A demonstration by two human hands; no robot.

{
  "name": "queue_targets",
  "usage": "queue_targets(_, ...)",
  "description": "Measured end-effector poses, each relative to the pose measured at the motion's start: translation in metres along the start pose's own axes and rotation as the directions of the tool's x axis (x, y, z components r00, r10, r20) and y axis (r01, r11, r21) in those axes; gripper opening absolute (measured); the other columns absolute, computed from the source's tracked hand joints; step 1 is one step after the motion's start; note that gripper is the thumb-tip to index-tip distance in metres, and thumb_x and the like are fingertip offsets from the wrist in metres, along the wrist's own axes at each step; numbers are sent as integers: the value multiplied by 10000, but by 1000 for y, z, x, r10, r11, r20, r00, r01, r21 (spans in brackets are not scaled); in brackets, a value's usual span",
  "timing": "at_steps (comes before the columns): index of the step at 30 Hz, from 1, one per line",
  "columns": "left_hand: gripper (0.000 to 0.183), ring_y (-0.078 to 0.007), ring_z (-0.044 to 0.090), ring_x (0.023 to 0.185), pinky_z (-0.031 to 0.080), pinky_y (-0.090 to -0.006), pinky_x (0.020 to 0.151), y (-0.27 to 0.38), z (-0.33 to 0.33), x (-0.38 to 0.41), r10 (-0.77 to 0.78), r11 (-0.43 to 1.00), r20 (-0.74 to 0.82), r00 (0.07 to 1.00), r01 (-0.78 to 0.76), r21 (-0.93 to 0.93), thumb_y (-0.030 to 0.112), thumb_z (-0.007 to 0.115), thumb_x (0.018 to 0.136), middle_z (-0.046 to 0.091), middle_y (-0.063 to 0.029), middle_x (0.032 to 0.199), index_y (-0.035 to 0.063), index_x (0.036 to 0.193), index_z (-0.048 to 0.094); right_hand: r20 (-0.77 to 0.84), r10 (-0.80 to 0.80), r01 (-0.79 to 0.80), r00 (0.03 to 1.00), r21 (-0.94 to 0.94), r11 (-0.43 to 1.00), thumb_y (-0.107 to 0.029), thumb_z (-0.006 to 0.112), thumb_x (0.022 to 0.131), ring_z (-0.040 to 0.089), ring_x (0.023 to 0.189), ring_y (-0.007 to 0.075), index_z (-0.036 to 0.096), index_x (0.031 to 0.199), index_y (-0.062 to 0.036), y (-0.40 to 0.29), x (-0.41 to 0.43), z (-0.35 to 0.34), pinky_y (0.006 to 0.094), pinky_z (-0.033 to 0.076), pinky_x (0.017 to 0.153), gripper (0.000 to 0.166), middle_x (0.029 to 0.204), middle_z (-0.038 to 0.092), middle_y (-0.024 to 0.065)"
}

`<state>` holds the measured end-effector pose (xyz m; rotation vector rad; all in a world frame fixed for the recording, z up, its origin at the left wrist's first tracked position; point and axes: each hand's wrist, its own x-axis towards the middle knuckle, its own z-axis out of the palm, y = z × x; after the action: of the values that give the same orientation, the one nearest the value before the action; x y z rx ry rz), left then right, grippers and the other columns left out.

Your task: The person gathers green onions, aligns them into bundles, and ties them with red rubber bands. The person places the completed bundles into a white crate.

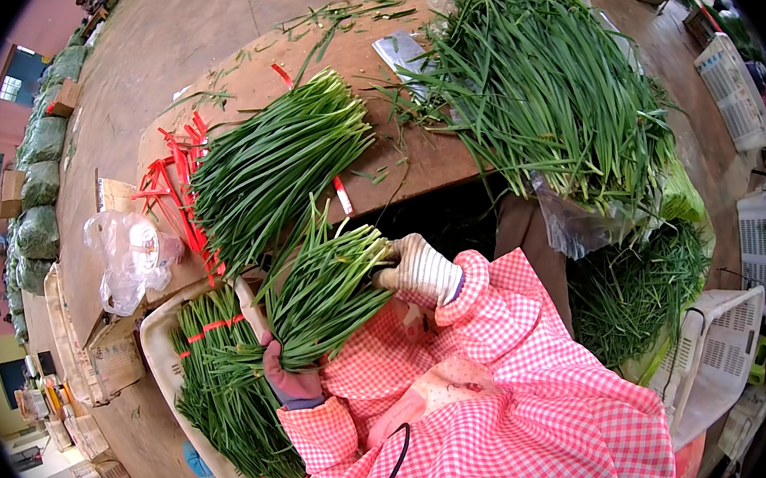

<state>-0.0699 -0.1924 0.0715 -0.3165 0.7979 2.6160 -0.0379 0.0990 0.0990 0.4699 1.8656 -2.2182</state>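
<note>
My left hand (290, 375), in a pink and purple glove, is closed around the leafy end of a bunch of garlic chives (323, 288). The pale stem ends of that bunch are held by my right hand (418, 268), in a striped white glove. A larger loose bundle of chives (279, 167) lies on the wooden table (388, 184) just beyond. Red ties (177, 185) are piled at its left. Below my left hand, a white plastic crate (156, 335) contains chive bunches bound with red bands (216, 323).
A big heap of chives (550, 82) covers the table's far right. Under it at right stands a green sack of loose leaves (633, 298), beside an upright white crate (724, 362). A clear plastic bag (132, 256) lies at the table's left end.
</note>
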Motion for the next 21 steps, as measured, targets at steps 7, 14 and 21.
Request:
queue_targets(7,292,-368,576,1069,521,-561,836,-2,1,3,83,993,-104,991,-73,97,96,498,868,574,-159,1216,128,1151,566,-116,-143,138,983,-55,989,-195,732,715,533,542,113,695,937,-48,27,16,4,297,478,558,269,657,628,48)
queue_targets(14,327,-374,579,1067,509,-617,783,5,-26,4,52,982,-162,985,-21,185,136,468,890,573,-147,1230,170,1209,535,-307,19,-55,952,-108,993,-199,693,750,583,533,106,709,848,-31,9,-20,-60,245,482,467,195,667,656,30)
queue_targets(21,342,-386,528,1138,444,-646,867,15,-43,2,86,986,-198,976,-55,157,164,472,891,543,-138,1281,183,1224,547,-551,209,-369,808,-196,909,-240,642,782,632,627,184,677,985,-47,26,-63,-136,319,509,585,282,744,672,89)
